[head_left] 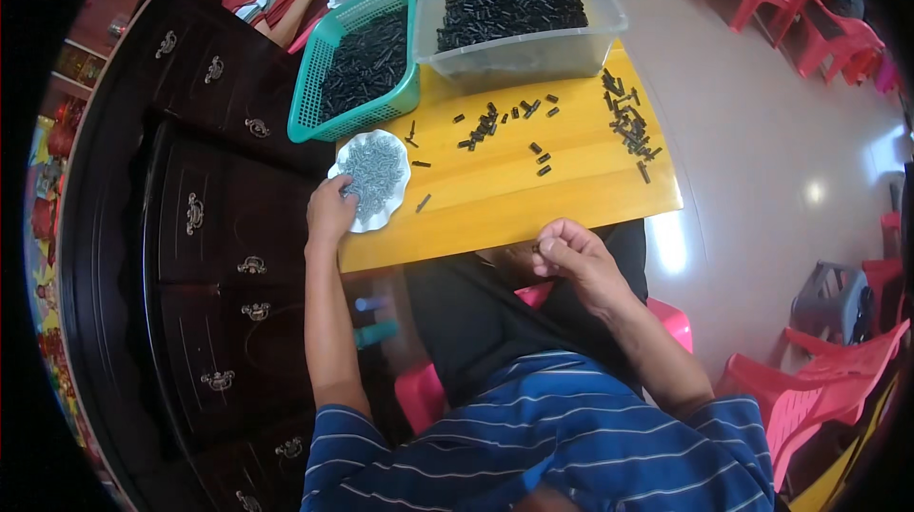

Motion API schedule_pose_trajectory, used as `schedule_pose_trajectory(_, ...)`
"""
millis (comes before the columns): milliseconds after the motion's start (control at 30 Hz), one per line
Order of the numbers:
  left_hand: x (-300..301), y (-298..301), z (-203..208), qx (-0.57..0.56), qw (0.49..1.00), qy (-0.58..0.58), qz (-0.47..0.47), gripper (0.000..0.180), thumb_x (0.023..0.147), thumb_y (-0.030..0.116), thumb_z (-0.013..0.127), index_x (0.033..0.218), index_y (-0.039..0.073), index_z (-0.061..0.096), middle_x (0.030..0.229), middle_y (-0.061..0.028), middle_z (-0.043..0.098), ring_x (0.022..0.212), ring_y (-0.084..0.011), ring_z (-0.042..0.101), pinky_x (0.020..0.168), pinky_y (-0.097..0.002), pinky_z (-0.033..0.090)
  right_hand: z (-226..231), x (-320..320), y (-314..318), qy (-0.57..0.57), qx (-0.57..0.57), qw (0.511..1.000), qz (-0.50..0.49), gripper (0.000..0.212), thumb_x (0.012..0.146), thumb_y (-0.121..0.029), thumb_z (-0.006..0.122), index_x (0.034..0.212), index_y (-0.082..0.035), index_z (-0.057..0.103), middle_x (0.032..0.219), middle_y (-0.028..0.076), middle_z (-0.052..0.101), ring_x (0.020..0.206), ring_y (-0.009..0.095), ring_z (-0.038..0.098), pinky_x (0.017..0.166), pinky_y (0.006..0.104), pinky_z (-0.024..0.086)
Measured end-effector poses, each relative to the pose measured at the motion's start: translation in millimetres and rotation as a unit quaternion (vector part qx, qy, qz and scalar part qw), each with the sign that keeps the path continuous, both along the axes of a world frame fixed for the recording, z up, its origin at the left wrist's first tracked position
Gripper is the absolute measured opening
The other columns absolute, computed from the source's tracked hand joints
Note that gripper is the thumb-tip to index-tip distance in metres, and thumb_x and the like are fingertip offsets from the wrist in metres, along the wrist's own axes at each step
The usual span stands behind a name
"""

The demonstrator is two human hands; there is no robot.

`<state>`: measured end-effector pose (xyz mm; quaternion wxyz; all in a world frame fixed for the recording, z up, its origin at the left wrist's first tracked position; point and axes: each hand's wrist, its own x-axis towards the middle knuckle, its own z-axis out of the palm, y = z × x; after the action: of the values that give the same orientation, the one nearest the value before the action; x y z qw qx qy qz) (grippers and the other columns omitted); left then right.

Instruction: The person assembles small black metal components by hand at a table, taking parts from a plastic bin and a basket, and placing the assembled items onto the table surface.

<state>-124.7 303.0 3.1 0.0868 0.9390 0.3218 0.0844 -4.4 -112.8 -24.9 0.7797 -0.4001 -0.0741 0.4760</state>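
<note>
The left hand point(330, 214) dips into small silvery metal pieces point(373, 169) in the scalloped white dish point(375, 224), its grip impossible to tell; the right hand point(579, 262) pinches a small dark piece point(536, 247). The metal ones are probably light, stiff, slippery, best pinched mid-length.

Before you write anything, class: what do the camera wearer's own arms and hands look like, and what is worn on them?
Short blue sleeves with thin pale stripes leave both forearms bare. The left hand and right hand are ungloved, and no watch or bracelet shows.
</note>
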Motion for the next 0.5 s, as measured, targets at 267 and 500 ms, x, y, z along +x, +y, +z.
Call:
schedule_pose_trajectory(267, 4.2, 16.5, -8.3, 0.030, 0.999, -0.007, -0.044, 0.022, 0.078, 0.009, 0.069, 0.099, 0.004, 0.070, 0.095, -0.0191, 0.070, 0.091, -0.0383, 0.068, 0.081, -0.0458, 0.054, 0.7, -2.3, 2.8, 0.000, 0.008, 1.000, -0.002, 0.010, 0.100, -0.016, 0.063, 0.103, -0.007, 0.061, 0.091, 0.002, 0.066, 0.082, 0.009, 0.063, 0.078, 0.0222, 0.051)
schedule_pose_trajectory(500, 4.6, 12.4, -11.7, 0.029, 0.994, -0.093, -0.048, 0.014, 0.080, 0.006, 0.073, 0.093, 0.002, 0.074, 0.082, -0.0165, 0.071, 0.072, -0.0284, 0.070, 0.071, -0.0376, 0.054, -1.2, -2.4, 1.5, -0.009, 0.014, 1.000, 0.001, 0.009, 0.101, -0.016, 0.061, 0.103, -0.007, 0.060, 0.092, 0.002, 0.064, 0.082, 0.009, 0.062, 0.078, 0.0221, 0.051)
